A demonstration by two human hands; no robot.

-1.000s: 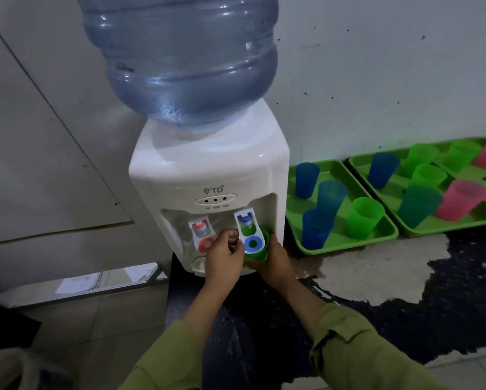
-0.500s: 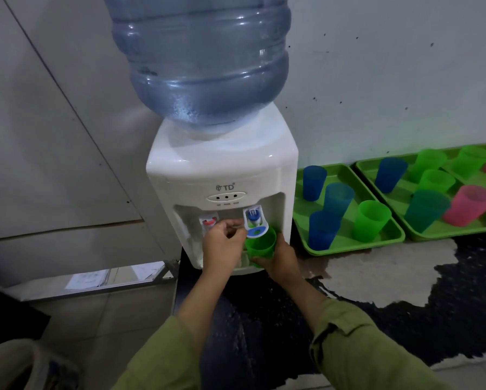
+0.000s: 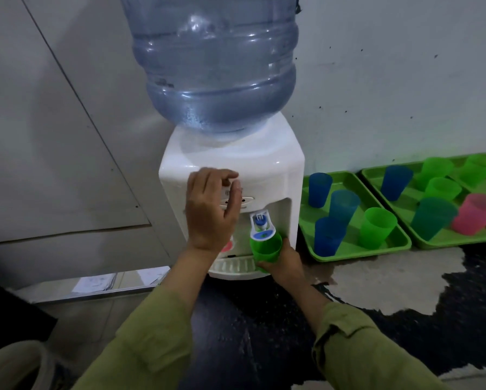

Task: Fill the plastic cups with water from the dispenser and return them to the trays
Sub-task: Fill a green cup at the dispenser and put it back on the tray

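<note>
Just below blue tap (image 3: 262,227) — green cup (image 3: 265,249)

Papers (image 3: 95,282) lie low beneath a grey wall panel (image 3: 53,150).

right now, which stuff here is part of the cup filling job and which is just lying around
Job:
- dispenser, blue tap, water bottle
- green cup under the tap, gripped by the right hand
- left hand, open before the dispenser
- near tray, far tray, their cups

Lying about:
- papers, low at left
- white object, bottom left corner
</note>
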